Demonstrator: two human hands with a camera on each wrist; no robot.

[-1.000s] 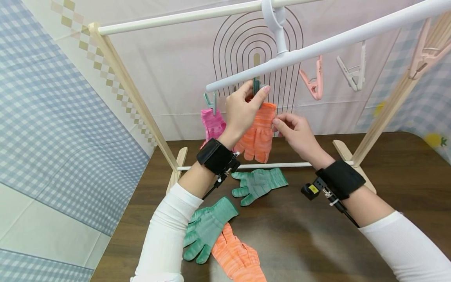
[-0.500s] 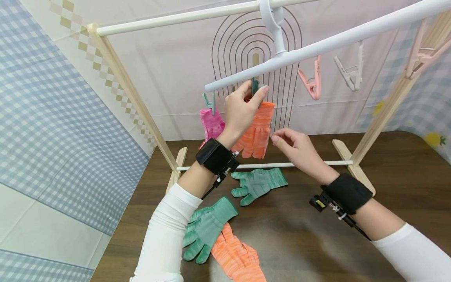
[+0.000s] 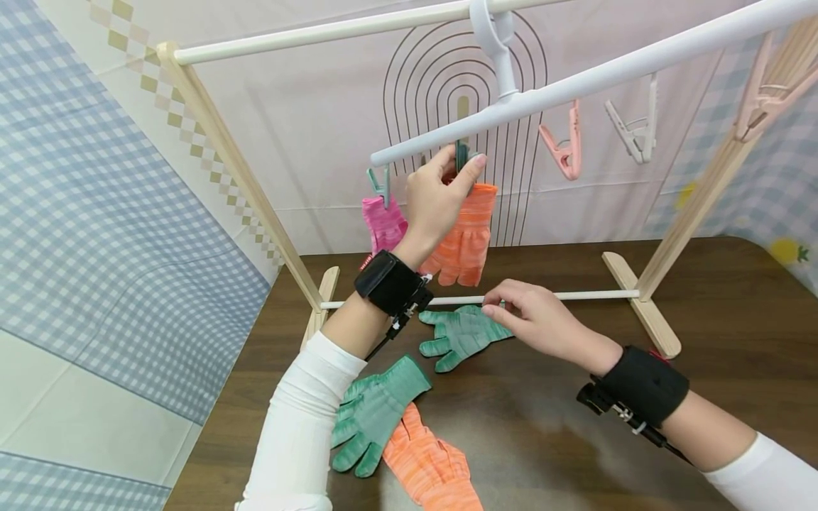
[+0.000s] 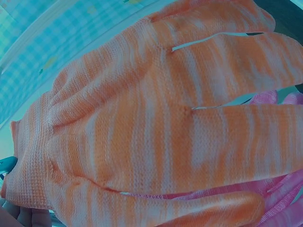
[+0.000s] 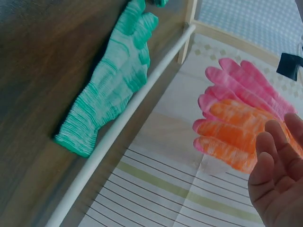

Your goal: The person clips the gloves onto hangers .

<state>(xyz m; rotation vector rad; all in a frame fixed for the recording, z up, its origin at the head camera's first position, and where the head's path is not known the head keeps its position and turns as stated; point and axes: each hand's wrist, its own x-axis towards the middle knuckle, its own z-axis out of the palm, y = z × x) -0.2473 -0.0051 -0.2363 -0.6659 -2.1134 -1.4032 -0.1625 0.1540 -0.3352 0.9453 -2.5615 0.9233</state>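
Observation:
My left hand [image 3: 437,195] pinches a dark green clothespin [image 3: 461,155] under the white hanger bar. An orange knit glove [image 3: 471,231] hangs there by its cuff, fingers downward, and fills the left wrist view, where the clip's tip [image 4: 7,164] shows at the cuff. Behind and left of it, a pink glove [image 3: 385,221] hangs from a pale green clothespin [image 3: 382,186]. My right hand [image 3: 537,319] holds nothing; its fingers are loosely bent, overlapping the cuff of a green glove [image 3: 463,339] on the table in the head view.
Another green glove [image 3: 383,411] partly covers an orange glove [image 3: 434,465] on the dark wooden table [image 3: 543,440]. Pink [image 3: 565,145] and white clothespins [image 3: 639,128] hang from the hanger bar [image 3: 607,74]. The wooden rack's low white rod [image 3: 594,294] runs behind the gloves.
My right hand has moved away from the hanging orange glove, down toward the table beside the green glove. The left hand has stayed at the clothespin.

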